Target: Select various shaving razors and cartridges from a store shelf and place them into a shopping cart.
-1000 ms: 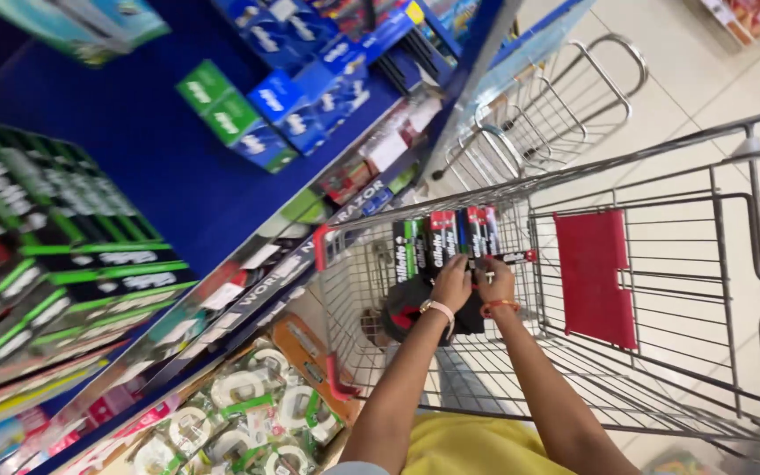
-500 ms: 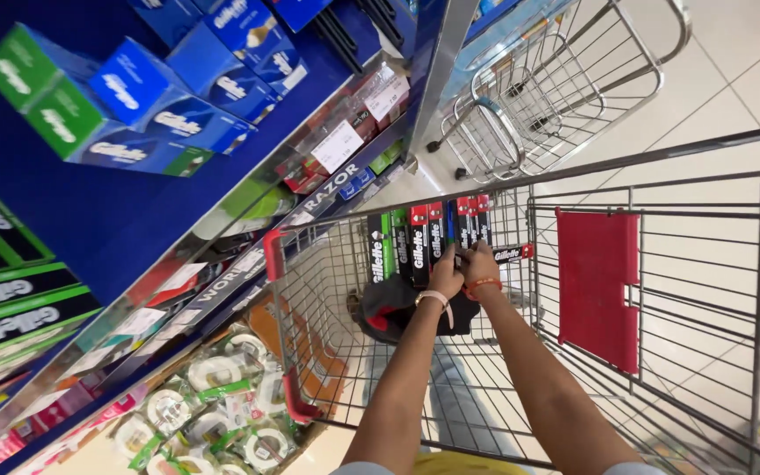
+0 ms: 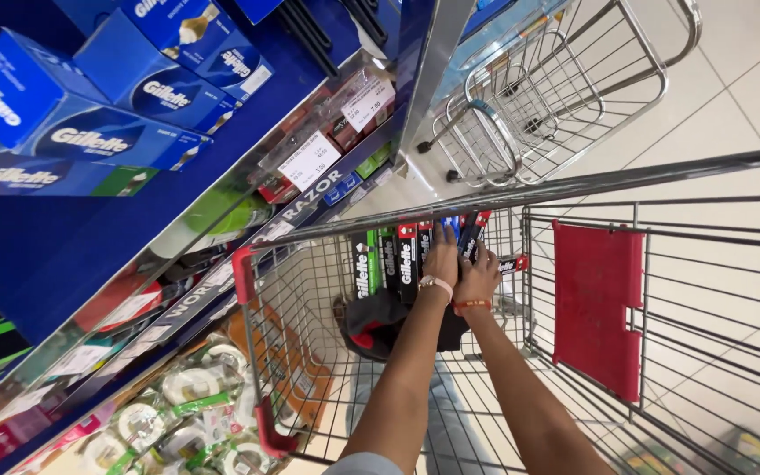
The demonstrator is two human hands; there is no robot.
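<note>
Both arms reaching down into a wire shopping trolley, right at its front wall. Left hand, a pale band at the wrist, laid flat on top of a row of upright slim cartons, fingers pressed together and draped over the box tops. Right hand, an orange thread at the wrist, touching the left, fingers curled over the right end of the same row; hard to tell whether gripping a carton or only pressing on it. Cartons standing side by side against the front mesh, black with green and red tops. Just below, a dark bundle with a red patch lying on the trolley floor. Red flap of the child seat hanging to the right. To the left, a blue shelf stacked with blue boxes. Ahead, a second empty wire trolley on the pale tiled floor.
</note>
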